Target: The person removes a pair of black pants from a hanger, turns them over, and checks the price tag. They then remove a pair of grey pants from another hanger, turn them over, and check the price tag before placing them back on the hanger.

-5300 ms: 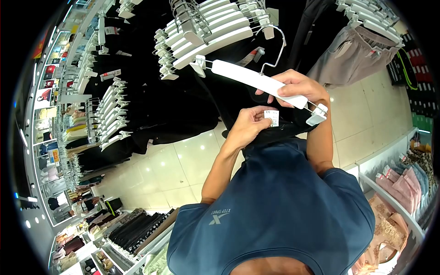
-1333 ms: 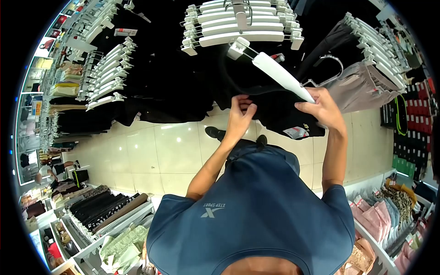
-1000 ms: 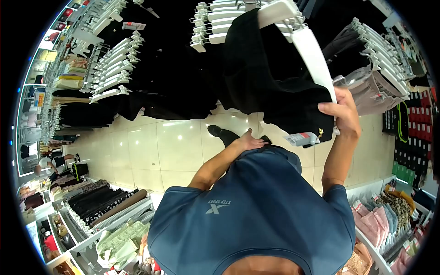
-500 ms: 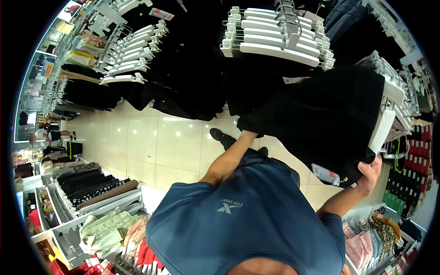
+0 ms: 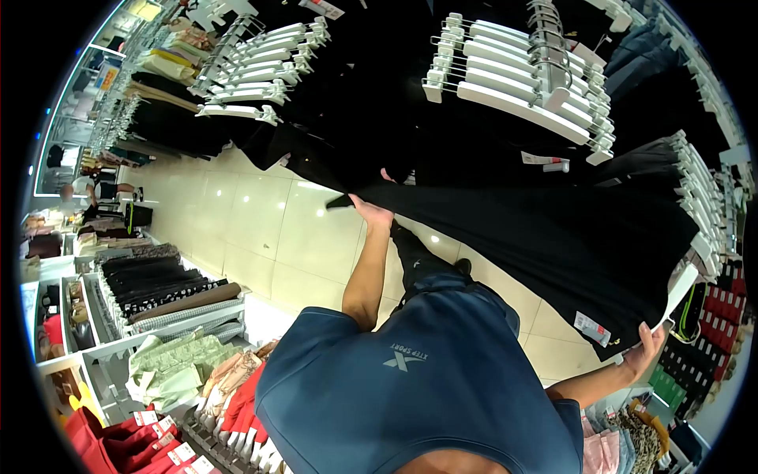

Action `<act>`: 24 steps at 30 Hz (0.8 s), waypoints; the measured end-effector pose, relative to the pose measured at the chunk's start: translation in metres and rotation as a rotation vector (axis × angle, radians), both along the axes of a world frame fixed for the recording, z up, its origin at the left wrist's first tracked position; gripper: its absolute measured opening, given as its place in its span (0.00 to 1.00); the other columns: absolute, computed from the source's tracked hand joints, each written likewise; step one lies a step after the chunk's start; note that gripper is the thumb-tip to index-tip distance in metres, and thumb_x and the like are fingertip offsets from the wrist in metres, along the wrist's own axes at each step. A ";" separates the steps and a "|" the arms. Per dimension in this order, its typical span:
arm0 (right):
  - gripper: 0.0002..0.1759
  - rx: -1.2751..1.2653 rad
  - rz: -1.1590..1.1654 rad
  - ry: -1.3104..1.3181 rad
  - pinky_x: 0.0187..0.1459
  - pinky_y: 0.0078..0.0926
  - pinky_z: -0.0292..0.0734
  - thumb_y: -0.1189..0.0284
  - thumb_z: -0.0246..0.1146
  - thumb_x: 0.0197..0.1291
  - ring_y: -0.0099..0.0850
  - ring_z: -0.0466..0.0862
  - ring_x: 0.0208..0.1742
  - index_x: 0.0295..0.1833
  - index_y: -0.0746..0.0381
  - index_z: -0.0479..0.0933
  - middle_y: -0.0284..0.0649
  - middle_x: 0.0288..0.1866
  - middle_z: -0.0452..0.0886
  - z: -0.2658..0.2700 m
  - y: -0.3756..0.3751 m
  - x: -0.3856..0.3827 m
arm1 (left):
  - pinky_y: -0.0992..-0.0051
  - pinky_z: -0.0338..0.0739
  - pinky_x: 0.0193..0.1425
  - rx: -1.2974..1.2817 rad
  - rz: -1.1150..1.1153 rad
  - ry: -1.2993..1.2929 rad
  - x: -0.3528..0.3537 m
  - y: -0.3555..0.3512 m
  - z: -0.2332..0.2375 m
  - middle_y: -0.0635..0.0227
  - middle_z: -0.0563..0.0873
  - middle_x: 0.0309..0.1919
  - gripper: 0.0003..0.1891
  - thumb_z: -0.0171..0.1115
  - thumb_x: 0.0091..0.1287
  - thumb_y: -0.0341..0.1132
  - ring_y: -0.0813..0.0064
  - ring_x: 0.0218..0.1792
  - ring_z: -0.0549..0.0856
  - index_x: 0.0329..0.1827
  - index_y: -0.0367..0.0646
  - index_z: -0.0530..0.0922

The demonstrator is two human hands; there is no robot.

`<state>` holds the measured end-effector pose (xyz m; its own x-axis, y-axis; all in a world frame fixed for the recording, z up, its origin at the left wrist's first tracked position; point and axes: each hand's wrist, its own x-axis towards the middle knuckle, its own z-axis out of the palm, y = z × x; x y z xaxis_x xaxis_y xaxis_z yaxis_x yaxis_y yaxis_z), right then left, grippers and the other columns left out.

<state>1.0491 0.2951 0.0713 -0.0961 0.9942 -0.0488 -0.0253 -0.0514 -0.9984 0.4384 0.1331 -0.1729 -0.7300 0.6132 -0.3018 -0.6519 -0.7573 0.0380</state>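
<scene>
Black garment (image 5: 505,237) between both hands (image 5: 373,212), green garments (image 5: 170,370) in white compartment (image 5: 118,348)

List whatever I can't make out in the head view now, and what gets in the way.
All in the head view:
1. Left hand: partly hidden behind the black trousers, so its grip is unclear.
2. Fine print on the trousers' tag: too small and blurred.
3. Distant person: too small to tell what they're doing.
4. Red clothes: cut off by the picture's edge.
</scene>
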 end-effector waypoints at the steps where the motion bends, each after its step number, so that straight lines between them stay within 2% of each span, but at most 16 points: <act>1: 0.26 0.007 -0.004 -0.006 0.55 0.25 0.72 0.75 0.65 0.47 0.31 0.82 0.47 0.54 0.74 0.75 0.44 0.47 0.83 0.000 0.002 0.003 | 0.58 0.72 0.63 -0.018 -0.007 -0.001 -0.006 -0.002 0.001 0.57 0.74 0.62 0.37 0.39 0.71 0.64 0.55 0.55 0.79 0.69 0.42 0.64; 2: 0.25 0.010 0.040 0.007 0.55 0.24 0.72 0.75 0.65 0.48 0.31 0.82 0.46 0.54 0.74 0.75 0.44 0.46 0.83 -0.001 0.004 0.007 | 0.60 0.72 0.65 0.033 -0.025 -0.064 -0.009 -0.005 0.001 0.59 0.78 0.57 0.30 0.49 0.71 0.55 0.58 0.55 0.79 0.65 0.39 0.69; 5: 0.25 0.016 0.029 -0.010 0.54 0.24 0.72 0.75 0.65 0.47 0.30 0.82 0.46 0.53 0.74 0.75 0.44 0.46 0.83 -0.001 0.003 0.006 | 0.63 0.72 0.65 -0.410 -0.160 0.066 -0.019 -0.005 -0.018 0.60 0.82 0.51 0.22 0.58 0.68 0.44 0.61 0.54 0.80 0.57 0.36 0.75; 6: 0.25 0.011 0.040 -0.005 0.54 0.24 0.72 0.74 0.65 0.47 0.30 0.82 0.46 0.53 0.74 0.76 0.44 0.46 0.83 0.002 0.001 -0.001 | 0.66 0.73 0.64 -0.459 -0.187 0.071 -0.012 -0.004 -0.005 0.62 0.84 0.47 0.17 0.63 0.63 0.35 0.63 0.54 0.81 0.52 0.34 0.77; 9: 0.24 -0.017 0.049 -0.028 0.52 0.22 0.72 0.74 0.66 0.46 0.29 0.82 0.44 0.52 0.74 0.77 0.42 0.45 0.84 0.007 -0.008 -0.024 | 0.67 0.75 0.61 -0.731 -0.238 0.358 0.015 0.005 0.017 0.64 0.84 0.48 0.17 0.62 0.63 0.33 0.66 0.51 0.82 0.52 0.33 0.77; 10: 0.24 -0.036 0.067 -0.053 0.51 0.22 0.72 0.74 0.66 0.46 0.28 0.82 0.43 0.51 0.74 0.77 0.41 0.44 0.84 0.008 -0.010 -0.032 | 0.70 0.75 0.58 -0.800 -0.220 0.531 0.027 0.010 0.027 0.66 0.84 0.48 0.16 0.61 0.62 0.31 0.67 0.49 0.82 0.52 0.31 0.77; 11: 0.24 -0.055 0.084 -0.078 0.50 0.22 0.72 0.74 0.66 0.46 0.27 0.82 0.43 0.51 0.73 0.77 0.40 0.43 0.84 0.008 -0.013 -0.041 | 0.71 0.74 0.55 -0.981 -0.137 0.873 0.033 0.013 0.020 0.63 0.84 0.47 0.17 0.61 0.63 0.31 0.66 0.46 0.82 0.53 0.30 0.77; 13: 0.23 -0.114 0.130 -0.126 0.48 0.20 0.72 0.75 0.66 0.47 0.25 0.80 0.41 0.51 0.73 0.77 0.38 0.42 0.83 0.009 -0.017 -0.054 | 0.71 0.73 0.55 -1.111 -0.217 1.206 0.057 0.018 0.060 0.59 0.83 0.49 0.19 0.60 0.64 0.32 0.66 0.48 0.81 0.55 0.31 0.75; 14: 0.22 -0.125 0.153 -0.126 0.47 0.20 0.72 0.76 0.65 0.48 0.25 0.80 0.40 0.51 0.73 0.77 0.37 0.41 0.83 0.012 -0.020 -0.067 | 0.69 0.73 0.56 -1.080 -0.156 1.387 0.067 0.023 0.071 0.52 0.84 0.49 0.18 0.59 0.64 0.33 0.60 0.49 0.82 0.54 0.32 0.75; 15: 0.21 -0.136 0.176 -0.127 0.46 0.19 0.72 0.76 0.65 0.48 0.24 0.80 0.40 0.51 0.73 0.77 0.37 0.41 0.83 0.012 -0.020 -0.075 | 0.66 0.74 0.56 -1.152 -0.226 1.515 0.070 0.025 0.074 0.45 0.83 0.48 0.18 0.60 0.60 0.29 0.47 0.50 0.81 0.54 0.33 0.76; 17: 0.19 -0.148 0.227 -0.145 0.42 0.17 0.71 0.77 0.65 0.49 0.21 0.78 0.37 0.49 0.72 0.78 0.33 0.38 0.82 0.006 -0.019 -0.082 | 0.61 0.76 0.55 -1.095 -0.084 2.007 0.073 0.029 0.082 0.45 0.83 0.47 0.19 0.63 0.52 0.26 0.41 0.49 0.80 0.50 0.33 0.79; 20: 0.17 -0.182 0.277 -0.111 0.38 0.16 0.70 0.79 0.63 0.51 0.19 0.78 0.33 0.48 0.72 0.78 0.32 0.36 0.82 0.004 -0.019 -0.099 | 0.64 0.80 0.48 -0.928 0.345 2.387 0.082 0.043 0.116 0.55 0.86 0.41 0.16 0.62 0.49 0.22 0.51 0.43 0.85 0.44 0.34 0.82; 24: 0.14 -0.218 0.271 -0.071 0.37 0.17 0.72 0.80 0.63 0.52 0.20 0.79 0.32 0.47 0.71 0.78 0.33 0.35 0.83 -0.002 -0.021 -0.114 | 0.63 0.81 0.45 -0.870 0.522 2.491 0.082 0.046 0.135 0.58 0.87 0.41 0.13 0.62 0.50 0.22 0.57 0.42 0.86 0.40 0.36 0.84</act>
<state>0.9351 0.2745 0.0691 -0.3436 0.8987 -0.2726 0.0875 -0.2584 -0.9621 0.5204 0.1794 -0.0378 0.0245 0.6554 0.7549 0.9630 -0.2183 0.1582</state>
